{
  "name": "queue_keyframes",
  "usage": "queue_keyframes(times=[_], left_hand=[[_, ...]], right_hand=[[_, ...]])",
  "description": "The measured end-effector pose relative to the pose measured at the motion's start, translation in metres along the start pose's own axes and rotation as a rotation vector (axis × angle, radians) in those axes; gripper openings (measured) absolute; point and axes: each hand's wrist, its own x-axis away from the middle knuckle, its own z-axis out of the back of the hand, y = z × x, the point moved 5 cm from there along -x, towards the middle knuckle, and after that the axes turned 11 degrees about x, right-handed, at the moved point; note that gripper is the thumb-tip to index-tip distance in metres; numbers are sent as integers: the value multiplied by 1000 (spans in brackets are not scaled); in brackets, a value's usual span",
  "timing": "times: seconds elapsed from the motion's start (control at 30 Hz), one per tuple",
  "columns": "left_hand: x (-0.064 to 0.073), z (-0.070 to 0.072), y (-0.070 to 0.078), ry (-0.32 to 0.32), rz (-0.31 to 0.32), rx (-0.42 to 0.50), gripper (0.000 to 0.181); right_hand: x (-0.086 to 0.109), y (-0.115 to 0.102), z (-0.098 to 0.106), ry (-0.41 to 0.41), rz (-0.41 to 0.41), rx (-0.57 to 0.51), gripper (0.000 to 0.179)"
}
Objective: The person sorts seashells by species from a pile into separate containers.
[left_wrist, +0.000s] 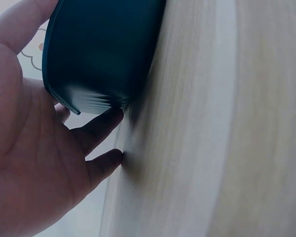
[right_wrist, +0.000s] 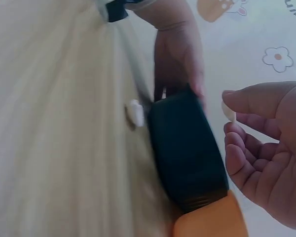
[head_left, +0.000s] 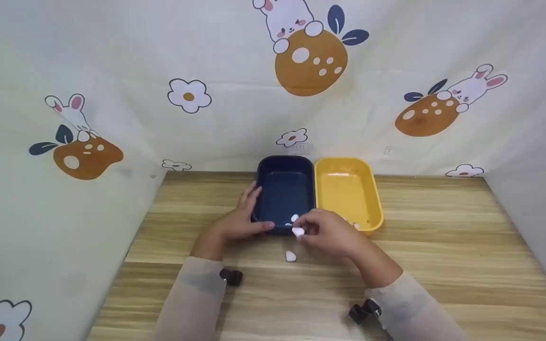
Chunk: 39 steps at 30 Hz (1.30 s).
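Observation:
My right hand [head_left: 332, 232] pinches a small white pebble [head_left: 297, 231] between thumb and fingertips, above the near rim of a dark blue tray [head_left: 285, 189]. In the right wrist view the held pebble [right_wrist: 229, 110] is partly hidden by the thumb. My left hand [head_left: 237, 222] rests against the same tray, thumb along its near rim and spread fingers at its left side. The left wrist view shows those fingers [left_wrist: 101, 131] fairly straight beside the tray wall [left_wrist: 98, 54]. Inside the tray's near end lies another white pebble [head_left: 295, 218]. One more pebble [head_left: 290, 256] lies on the table in front.
A yellow tray [head_left: 373, 189] stands close along the blue tray's right side, with small white pieces [head_left: 356, 226] at its near end, partly behind my right hand. Both trays sit near the back of the wood-grain table [head_left: 197, 199], before a printed cloth wall [head_left: 225, 128].

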Motion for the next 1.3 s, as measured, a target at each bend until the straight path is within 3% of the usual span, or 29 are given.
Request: queue_keyframes(times=[0.63, 1.3], left_hand=[[-1, 1, -2, 5, 2, -15, 122], [0, 0, -4, 3, 22, -19, 121]], right_hand=[[-38, 3, 8, 123, -156, -79, 27], [-36, 7, 6, 132, -162, -77, 29]])
